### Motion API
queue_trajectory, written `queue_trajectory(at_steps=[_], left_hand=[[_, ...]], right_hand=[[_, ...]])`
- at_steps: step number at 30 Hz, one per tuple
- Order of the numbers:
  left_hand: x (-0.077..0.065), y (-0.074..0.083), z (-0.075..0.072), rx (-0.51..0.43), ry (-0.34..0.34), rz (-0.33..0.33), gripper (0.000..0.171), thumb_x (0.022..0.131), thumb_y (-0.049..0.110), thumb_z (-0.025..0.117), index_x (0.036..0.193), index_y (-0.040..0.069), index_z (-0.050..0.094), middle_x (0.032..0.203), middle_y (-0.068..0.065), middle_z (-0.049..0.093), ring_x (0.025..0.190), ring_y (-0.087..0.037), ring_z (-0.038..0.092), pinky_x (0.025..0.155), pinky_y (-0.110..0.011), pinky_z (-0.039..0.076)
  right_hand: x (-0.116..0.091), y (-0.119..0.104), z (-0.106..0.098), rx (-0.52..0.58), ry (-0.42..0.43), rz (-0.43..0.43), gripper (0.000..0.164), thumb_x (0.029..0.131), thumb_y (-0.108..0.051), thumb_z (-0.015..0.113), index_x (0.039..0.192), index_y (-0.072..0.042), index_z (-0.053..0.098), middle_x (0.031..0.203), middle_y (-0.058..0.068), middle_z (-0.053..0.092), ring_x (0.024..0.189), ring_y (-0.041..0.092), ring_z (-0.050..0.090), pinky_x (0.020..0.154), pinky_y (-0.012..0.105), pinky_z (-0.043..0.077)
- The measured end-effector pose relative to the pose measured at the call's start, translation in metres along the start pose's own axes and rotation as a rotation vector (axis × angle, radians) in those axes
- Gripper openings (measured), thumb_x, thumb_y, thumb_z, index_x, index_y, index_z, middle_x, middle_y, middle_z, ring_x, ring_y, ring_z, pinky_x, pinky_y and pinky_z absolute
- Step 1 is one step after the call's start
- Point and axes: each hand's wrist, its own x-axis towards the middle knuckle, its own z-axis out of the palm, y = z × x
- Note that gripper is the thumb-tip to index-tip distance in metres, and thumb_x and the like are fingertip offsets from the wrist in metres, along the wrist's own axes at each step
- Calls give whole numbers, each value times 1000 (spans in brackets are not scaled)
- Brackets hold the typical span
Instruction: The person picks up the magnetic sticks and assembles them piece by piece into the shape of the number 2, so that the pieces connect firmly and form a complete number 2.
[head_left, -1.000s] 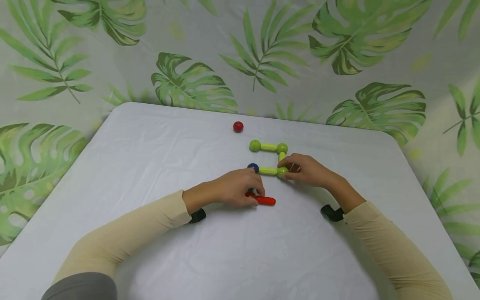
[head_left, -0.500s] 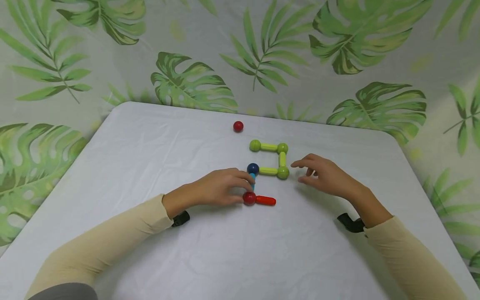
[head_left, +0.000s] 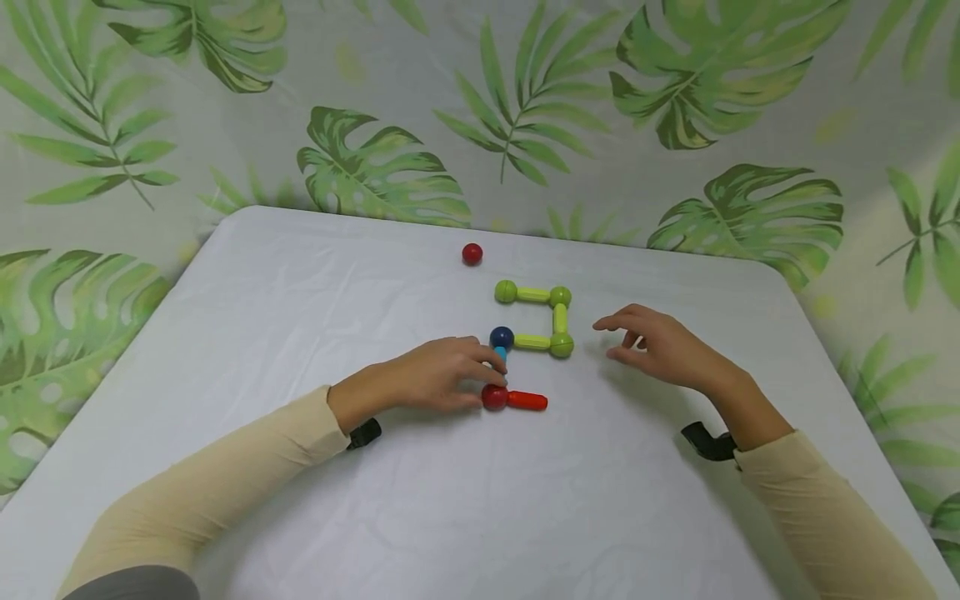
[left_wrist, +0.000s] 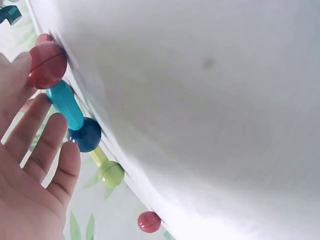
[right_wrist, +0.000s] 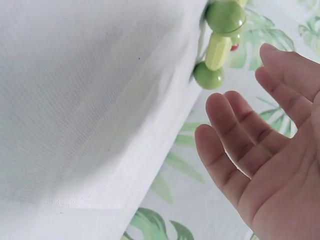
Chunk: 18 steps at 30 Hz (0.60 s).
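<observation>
A joined shape of magnetic balls and rods lies on the white table. Its green balls (head_left: 561, 345) and yellow-green rods (head_left: 532, 342) lead to a dark blue ball (head_left: 502, 337). From there a light blue rod (left_wrist: 66, 105) runs to a red ball (head_left: 494, 397), which carries a red rod (head_left: 527, 401) pointing right. My left hand (head_left: 435, 375) has its thumb and fingers around the red ball, partly covering the light blue rod. To the right of the green corner, my right hand (head_left: 656, 346) hovers with loosely bent fingers and holds nothing.
A loose red ball (head_left: 472, 254) sits near the table's (head_left: 360, 275) far edge. A leaf-patterned cloth (head_left: 405, 83) hangs behind the table. Dark camera mounts (head_left: 708, 442) stick out at both wrists.
My right hand has let go of the near green corner ball and moved right. My left hand has drawn back a little, uncovering the red ball and part of the light blue rod.
</observation>
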Motion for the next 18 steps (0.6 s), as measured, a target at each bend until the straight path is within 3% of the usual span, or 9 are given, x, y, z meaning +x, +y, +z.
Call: queue_trajectory(at_steps=[4, 11, 18], left_hand=[[5, -1, 0, -15, -34, 35, 33, 91, 17, 69, 125, 17, 70, 130, 1, 65, 114, -17, 57, 98, -30, 50], [7, -6, 1, -130, -88, -36, 34, 92, 13, 68, 126, 14, 69, 133, 0, 64, 122, -18, 55, 106, -31, 47], [9, -9, 1, -167, -93, -36, 35, 92, 15, 69, 126, 12, 69, 133, -1, 64, 123, -19, 55, 108, -34, 46]], right_hand=[[3, 4, 1, 1, -4, -7, 41, 89, -9, 72, 129, -9, 64, 121, 12, 63, 88, 16, 62, 83, 45, 55], [9, 9, 1, -4, -19, -7, 39, 90, -11, 72, 128, -8, 64, 120, 12, 64, 89, 17, 64, 81, 40, 55], [17, 9, -1, 13, -38, 4, 38, 91, -11, 70, 128, -8, 64, 123, 12, 65, 91, 19, 64, 81, 40, 55]])
